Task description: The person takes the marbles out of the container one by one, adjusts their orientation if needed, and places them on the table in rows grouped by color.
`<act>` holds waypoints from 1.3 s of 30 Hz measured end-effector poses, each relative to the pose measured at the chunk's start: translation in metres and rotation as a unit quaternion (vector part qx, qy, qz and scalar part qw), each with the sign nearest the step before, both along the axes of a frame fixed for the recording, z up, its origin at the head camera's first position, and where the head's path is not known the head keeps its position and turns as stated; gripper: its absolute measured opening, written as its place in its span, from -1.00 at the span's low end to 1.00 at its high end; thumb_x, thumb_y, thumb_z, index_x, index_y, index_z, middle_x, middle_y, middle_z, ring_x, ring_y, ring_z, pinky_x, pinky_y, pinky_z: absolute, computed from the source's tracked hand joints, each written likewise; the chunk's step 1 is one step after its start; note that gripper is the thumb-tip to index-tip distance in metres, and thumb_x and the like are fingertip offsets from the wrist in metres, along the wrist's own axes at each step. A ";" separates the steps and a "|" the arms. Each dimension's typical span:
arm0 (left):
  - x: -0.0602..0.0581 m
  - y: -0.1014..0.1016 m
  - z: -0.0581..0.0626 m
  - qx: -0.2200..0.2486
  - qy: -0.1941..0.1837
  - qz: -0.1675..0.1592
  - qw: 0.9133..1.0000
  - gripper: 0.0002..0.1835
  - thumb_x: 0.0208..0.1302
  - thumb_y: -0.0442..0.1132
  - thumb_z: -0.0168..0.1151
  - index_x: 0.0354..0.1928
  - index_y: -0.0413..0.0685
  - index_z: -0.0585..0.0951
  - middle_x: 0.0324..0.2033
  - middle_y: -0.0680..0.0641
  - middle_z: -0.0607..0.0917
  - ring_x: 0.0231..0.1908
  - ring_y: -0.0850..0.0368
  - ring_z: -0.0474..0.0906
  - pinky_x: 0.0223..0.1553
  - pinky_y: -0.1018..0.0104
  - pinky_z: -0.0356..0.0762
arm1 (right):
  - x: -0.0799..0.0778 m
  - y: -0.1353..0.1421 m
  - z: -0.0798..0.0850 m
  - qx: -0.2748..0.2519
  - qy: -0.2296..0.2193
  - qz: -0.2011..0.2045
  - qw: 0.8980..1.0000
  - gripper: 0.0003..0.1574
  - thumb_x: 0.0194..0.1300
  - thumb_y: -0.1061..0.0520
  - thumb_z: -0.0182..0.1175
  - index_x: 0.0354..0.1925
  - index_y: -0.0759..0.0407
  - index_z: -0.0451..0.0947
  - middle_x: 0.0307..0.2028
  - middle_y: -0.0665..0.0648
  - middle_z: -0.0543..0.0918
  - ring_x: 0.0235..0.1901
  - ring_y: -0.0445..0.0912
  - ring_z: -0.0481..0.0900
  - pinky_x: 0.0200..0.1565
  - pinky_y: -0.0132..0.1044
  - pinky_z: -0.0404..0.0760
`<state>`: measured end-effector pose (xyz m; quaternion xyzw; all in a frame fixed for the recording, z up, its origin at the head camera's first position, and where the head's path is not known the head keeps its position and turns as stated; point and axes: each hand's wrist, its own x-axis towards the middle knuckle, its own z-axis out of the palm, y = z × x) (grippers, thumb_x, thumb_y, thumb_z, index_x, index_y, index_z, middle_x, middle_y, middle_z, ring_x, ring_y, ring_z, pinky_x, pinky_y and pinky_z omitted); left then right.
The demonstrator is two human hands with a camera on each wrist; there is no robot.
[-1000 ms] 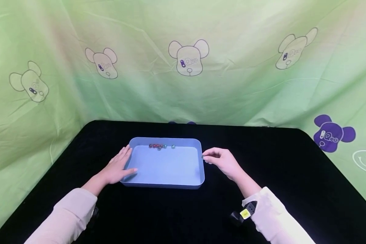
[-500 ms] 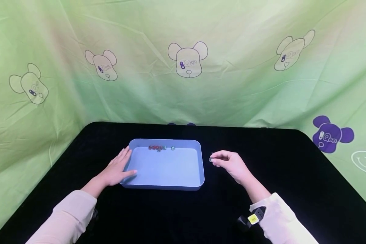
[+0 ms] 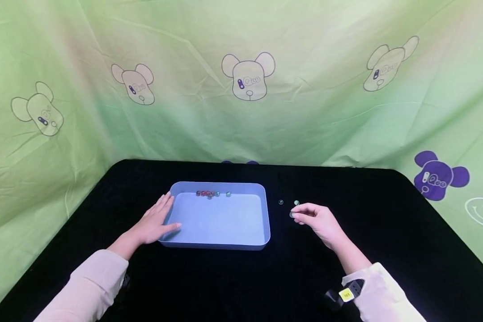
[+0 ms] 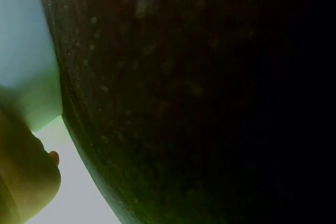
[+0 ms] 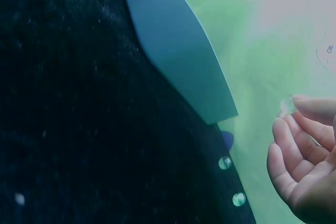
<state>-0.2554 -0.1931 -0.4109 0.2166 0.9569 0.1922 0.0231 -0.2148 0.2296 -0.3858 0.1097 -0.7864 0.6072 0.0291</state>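
Observation:
My left hand [image 3: 153, 226] lies over the left rim of a shallow blue tray [image 3: 217, 222], fingers straight and thumb reaching inside. Along the tray's far side sit several glass marbles, reddish ones [image 3: 203, 193] bunched at the left and a greenish one [image 3: 228, 194] apart at the right. To the right of the tray, my right hand [image 3: 321, 223] pinches a clear glass marble [image 5: 287, 104] between thumb and fingertips. Two more marbles rest on the black cloth close by, one [image 3: 281, 202] nearer the tray and one [image 3: 296, 203] just beyond the fingertips.
Black cloth [image 3: 241, 281] covers the table. A green curtain [image 3: 185, 125] printed with bear heads hangs behind and at both sides. A dark device with a yellow label [image 3: 346, 294] is strapped at the right wrist.
My right hand has moved right, away from the tray's right rim, still pinching the marble. The two marbles on the cloth now show clear of it. The left hand stays put.

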 end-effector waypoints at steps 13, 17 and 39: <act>0.001 0.002 -0.001 0.006 0.001 0.000 1.000 -0.10 0.11 0.17 0.01 0.28 -0.30 -0.06 0.29 -0.22 -0.17 0.25 -0.15 -0.28 0.11 -0.13 -0.17 | -0.002 0.033 -0.011 0.008 0.003 -0.023 1.000 -0.81 0.06 0.19 0.19 -0.32 0.27 0.56 -0.45 -0.11 0.61 -0.46 -0.24 0.55 -0.37 -0.40 0.50; 0.000 0.001 -0.001 -0.001 -0.004 0.000 1.000 -0.10 0.12 0.17 0.00 0.29 -0.29 -0.07 0.29 -0.21 -0.18 0.25 -0.14 -0.29 0.12 -0.12 -0.17 | -0.001 0.035 -0.008 0.012 0.001 -0.031 0.999 -0.76 0.07 0.27 0.16 -0.29 0.45 0.50 -0.47 -0.09 0.61 -0.48 -0.24 0.55 -0.38 -0.39 0.50; 0.000 0.000 0.001 0.003 -0.002 -0.004 1.000 -0.09 0.11 0.20 -0.01 0.29 -0.28 -0.08 0.29 -0.20 -0.17 0.26 -0.12 -0.29 0.13 -0.09 -0.17 | -0.019 0.055 -0.012 0.024 -0.021 -0.063 0.997 -0.69 0.09 0.20 0.18 -0.28 0.47 0.49 -0.48 -0.15 0.60 -0.47 -0.27 0.54 -0.38 -0.42 0.50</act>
